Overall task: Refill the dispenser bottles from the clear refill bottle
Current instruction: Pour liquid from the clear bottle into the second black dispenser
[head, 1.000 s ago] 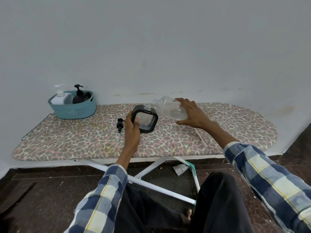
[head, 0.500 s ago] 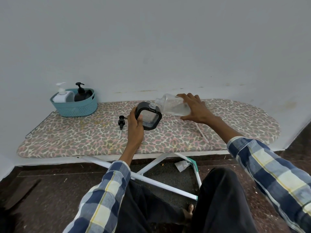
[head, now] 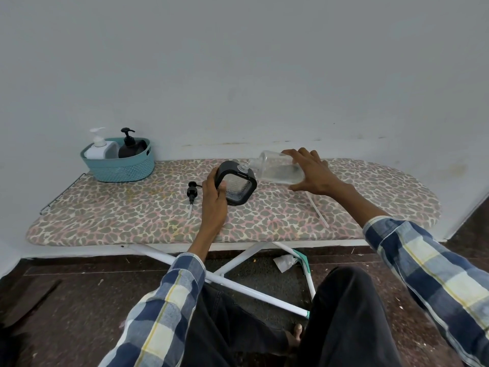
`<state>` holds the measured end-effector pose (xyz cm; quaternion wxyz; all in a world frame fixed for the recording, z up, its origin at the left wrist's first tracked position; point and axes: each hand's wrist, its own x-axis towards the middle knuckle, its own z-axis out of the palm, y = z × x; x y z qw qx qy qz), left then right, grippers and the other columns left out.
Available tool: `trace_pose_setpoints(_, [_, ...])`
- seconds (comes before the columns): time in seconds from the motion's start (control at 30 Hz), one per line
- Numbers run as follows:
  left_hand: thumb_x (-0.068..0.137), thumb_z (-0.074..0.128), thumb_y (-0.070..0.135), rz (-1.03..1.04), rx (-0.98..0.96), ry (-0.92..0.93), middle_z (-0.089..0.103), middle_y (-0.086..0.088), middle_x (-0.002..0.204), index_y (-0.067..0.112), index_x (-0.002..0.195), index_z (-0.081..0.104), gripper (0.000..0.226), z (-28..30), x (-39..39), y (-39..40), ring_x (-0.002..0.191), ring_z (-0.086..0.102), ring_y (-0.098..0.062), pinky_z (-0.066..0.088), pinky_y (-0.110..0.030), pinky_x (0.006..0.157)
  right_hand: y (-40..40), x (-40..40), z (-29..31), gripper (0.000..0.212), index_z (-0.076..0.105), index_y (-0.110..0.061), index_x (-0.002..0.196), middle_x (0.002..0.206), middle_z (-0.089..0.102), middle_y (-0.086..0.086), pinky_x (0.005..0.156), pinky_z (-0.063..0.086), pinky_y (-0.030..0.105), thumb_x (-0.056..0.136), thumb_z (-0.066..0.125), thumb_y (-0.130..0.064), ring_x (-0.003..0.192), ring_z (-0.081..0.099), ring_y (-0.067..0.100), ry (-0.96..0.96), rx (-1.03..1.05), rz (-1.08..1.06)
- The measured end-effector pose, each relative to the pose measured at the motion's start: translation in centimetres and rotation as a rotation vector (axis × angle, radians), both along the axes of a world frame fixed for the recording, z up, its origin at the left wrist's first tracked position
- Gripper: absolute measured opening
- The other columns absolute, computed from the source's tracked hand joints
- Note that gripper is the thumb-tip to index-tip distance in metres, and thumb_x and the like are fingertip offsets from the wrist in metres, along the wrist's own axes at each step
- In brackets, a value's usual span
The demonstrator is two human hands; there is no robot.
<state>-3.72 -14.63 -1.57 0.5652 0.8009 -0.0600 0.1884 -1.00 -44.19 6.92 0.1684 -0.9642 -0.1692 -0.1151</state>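
Note:
A square dispenser bottle with a black frame (head: pixel 238 185) stands on the ironing board (head: pixel 132 221), its neck uncovered. My left hand (head: pixel 213 198) grips its left side. My right hand (head: pixel 313 172) holds the clear refill bottle (head: pixel 277 169) tipped almost level, its mouth at the dispenser's neck. Clear liquid lies along the refill bottle's lower side. The dispenser's black pump head (head: pixel 191 193) with its tube lies on the board just left of my left hand.
A teal basket (head: pixel 119 168) at the board's back left holds a white pump bottle (head: pixel 99 148) and a dark pump bottle (head: pixel 129 147). A thin clear tube (head: pixel 317 214) lies on the board under my right forearm. The wall runs directly behind the board.
The view has tilted slightly. The refill bottle stays tipped at the dispenser's neck, and both hands keep their holds.

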Motion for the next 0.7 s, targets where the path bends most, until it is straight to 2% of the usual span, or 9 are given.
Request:
trace_pose_setpoints(0.17, [0.114, 0.036, 0.046, -0.009, -0.006, -0.002, 0.031, 0.001, 0.166, 0.029, 0.165, 0.025, 0.055, 0.1, -0.1, -0.1, 0.141, 0.034, -0.004, 0.029, -0.025, 0.113, -0.2, 0.2, 0.4, 0.1, 0.033, -0.041, 0.154, 0.134, 0.046, -0.001, 0.1, 0.041, 0.06, 0.074, 0.091, -0.035, 0.123, 0.04, 0.027, -0.013, -0.03, -0.001])
trace_pose_setpoints(0.57, [0.114, 0.038, 0.043, -0.002, -0.039, 0.013, 0.031, -0.001, 0.166, 0.028, 0.165, 0.026, 0.055, 0.0, 0.2, -0.1, 0.15, 0.037, -0.017, 0.035, -0.032, 0.118, -0.1, 0.3, 1.3, 0.097, 0.035, -0.038, 0.156, 0.134, 0.046, 0.0, 0.1, 0.041, 0.056, 0.076, 0.09, -0.033, 0.122, 0.04, 0.027, -0.031, -0.064, 0.008])
trace_pose_setpoints(0.7, [0.113, 0.038, 0.045, -0.001, -0.035, 0.013, 0.031, 0.001, 0.165, 0.03, 0.165, 0.027, 0.055, 0.0, 0.2, -0.1, 0.145, 0.037, -0.01, 0.033, -0.027, 0.112, -0.2, 0.4, 1.4, 0.097, 0.035, -0.038, 0.155, 0.133, 0.047, 0.0, 0.099, 0.042, 0.058, 0.076, 0.091, -0.032, 0.121, 0.04, 0.027, -0.025, -0.054, 0.01])
